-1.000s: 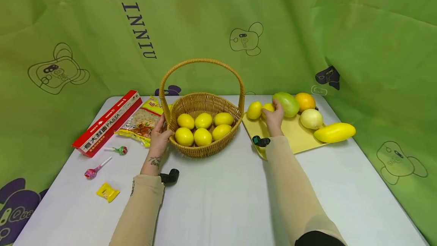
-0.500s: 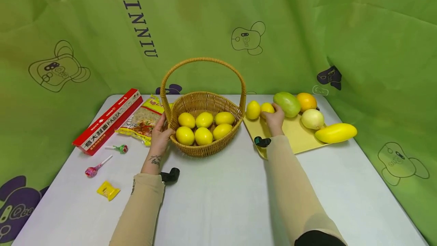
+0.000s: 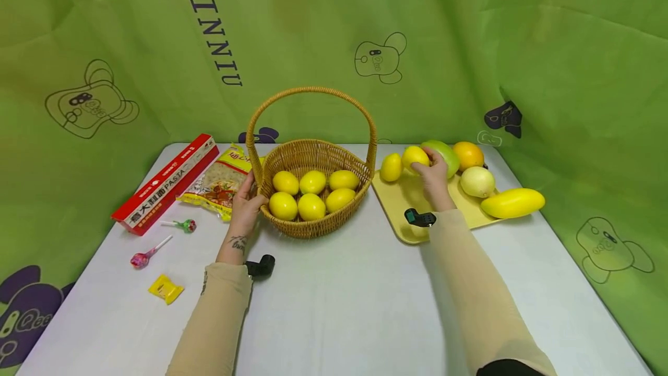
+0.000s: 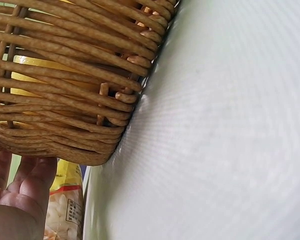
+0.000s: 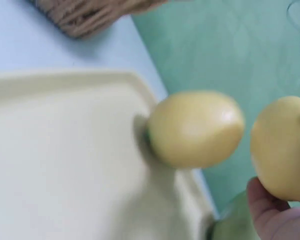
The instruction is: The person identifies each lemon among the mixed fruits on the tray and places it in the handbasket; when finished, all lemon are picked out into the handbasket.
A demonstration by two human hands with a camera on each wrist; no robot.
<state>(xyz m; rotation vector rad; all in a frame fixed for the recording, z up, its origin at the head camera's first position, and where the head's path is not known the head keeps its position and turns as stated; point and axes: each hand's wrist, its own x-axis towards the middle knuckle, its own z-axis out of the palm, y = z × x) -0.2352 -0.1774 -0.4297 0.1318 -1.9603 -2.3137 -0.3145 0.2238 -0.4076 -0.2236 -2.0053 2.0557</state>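
A wicker basket (image 3: 313, 228) with a tall arched handle stands mid-table and holds several lemons (image 3: 311, 207). My left hand (image 3: 244, 213) grips its left side, thumb on the rim; in the left wrist view the fingers (image 4: 37, 180) touch the wicker. My right hand (image 3: 435, 179) pinches a lemon (image 3: 414, 157) between thumb and fingers, raised above the yellow tray (image 3: 412, 231). Another lemon (image 3: 391, 167) lies at the tray's back left corner, and in the right wrist view this lemon (image 5: 196, 129) appears apart from the held one (image 5: 282, 147).
On the tray are a green mango (image 3: 445, 155), partly hidden by my right hand, an orange fruit (image 3: 468, 156), a pale round fruit (image 3: 477, 182) and a long yellow fruit (image 3: 513, 203). Leftward lie a pasta box (image 3: 167, 184), a food bag (image 3: 221, 181), two lollipops (image 3: 141, 260) and a yellow packet (image 3: 166, 289).
My right hand has lifted the lemon off the tray and drawn slightly right. The remaining lemon beside it has shifted slightly. My left hand stays on the basket.
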